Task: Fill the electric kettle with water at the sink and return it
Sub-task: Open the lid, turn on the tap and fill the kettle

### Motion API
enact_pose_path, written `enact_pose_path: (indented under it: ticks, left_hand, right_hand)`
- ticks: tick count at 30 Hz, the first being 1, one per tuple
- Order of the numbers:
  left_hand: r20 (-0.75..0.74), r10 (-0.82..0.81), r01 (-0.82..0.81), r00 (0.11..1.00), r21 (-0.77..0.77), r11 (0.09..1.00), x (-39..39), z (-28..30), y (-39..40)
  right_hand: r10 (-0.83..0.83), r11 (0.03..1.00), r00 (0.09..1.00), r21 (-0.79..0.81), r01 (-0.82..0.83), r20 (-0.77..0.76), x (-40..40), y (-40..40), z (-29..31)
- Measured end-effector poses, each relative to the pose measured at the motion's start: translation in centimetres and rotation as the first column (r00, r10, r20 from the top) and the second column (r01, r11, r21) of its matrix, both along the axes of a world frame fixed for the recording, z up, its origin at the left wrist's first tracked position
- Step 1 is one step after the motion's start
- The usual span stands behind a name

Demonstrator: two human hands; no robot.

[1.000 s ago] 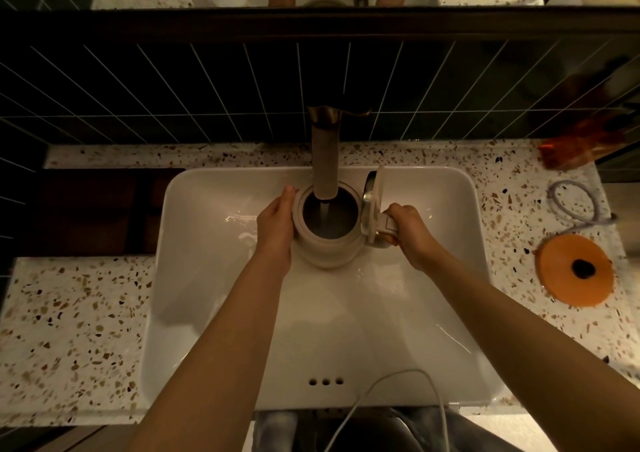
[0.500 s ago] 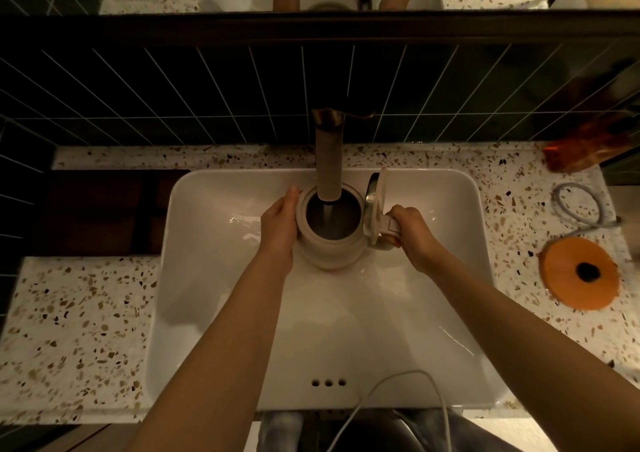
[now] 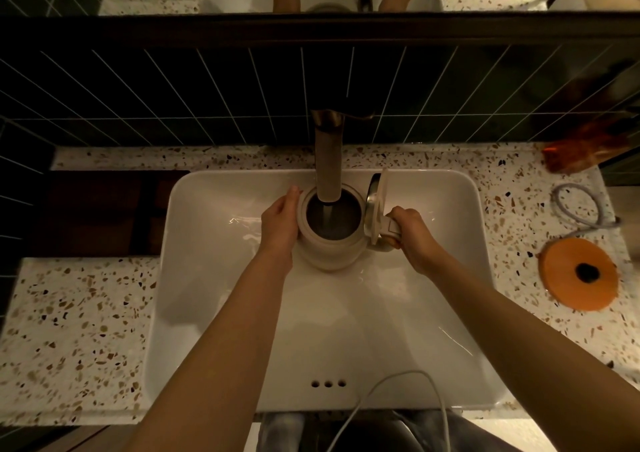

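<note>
A cream electric kettle (image 3: 327,256) stands upright in the white sink (image 3: 214,278), its lid (image 3: 375,205) flipped open to the right. The tap (image 3: 328,160) reaches over its mouth and a thin stream of water falls into the dark inside. My left hand (image 3: 280,224) presses flat against the kettle's left side. My right hand (image 3: 412,235) is wrapped around the handle on the right. The round orange kettle base (image 3: 579,273) lies on the speckled counter to the right of the sink, with a grey cable (image 3: 576,207) coiled behind it.
Dark tiled wall and a mirror rise behind the sink. An orange-red object (image 3: 581,146) lies at the counter's far right corner. A white cord (image 3: 398,406) loops over the sink's near edge. Speckled counter (image 3: 79,334) extends left of the sink.
Both hands and the kettle stay in the same place under the tap while water keeps running in. Only the camera view has shifted slightly.
</note>
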State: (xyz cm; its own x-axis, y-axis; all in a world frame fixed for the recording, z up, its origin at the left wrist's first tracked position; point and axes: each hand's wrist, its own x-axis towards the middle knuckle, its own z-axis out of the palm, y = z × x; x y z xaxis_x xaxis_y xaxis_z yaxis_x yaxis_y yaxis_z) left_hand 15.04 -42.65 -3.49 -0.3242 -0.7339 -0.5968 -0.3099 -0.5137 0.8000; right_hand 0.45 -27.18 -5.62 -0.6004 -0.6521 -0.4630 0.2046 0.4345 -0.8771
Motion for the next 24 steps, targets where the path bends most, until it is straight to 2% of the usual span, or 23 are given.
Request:
enact_pose_path:
  ticks: [13,18,24]
  left_hand:
    - [0.040,-0.026,0.031,0.999,-0.142,0.989,-0.6,0.2,0.1]
    - [0.064,-0.011,0.021,0.998,-0.158,0.987,-0.8,0.4,0.3]
    - [0.063,-0.009,0.018,0.998,-0.142,0.990,-1.0,0.8,0.3]
  right_hand:
    - [0.087,0.995,0.994,-0.046,-0.084,0.066,0.3,0.5,0.7]
    - [0.138,0.990,0.978,0.016,-0.142,0.158,0.0,1.3,1.6]
    - [0.103,0.995,0.976,-0.003,-0.104,0.194,0.3,1.6,1.8]
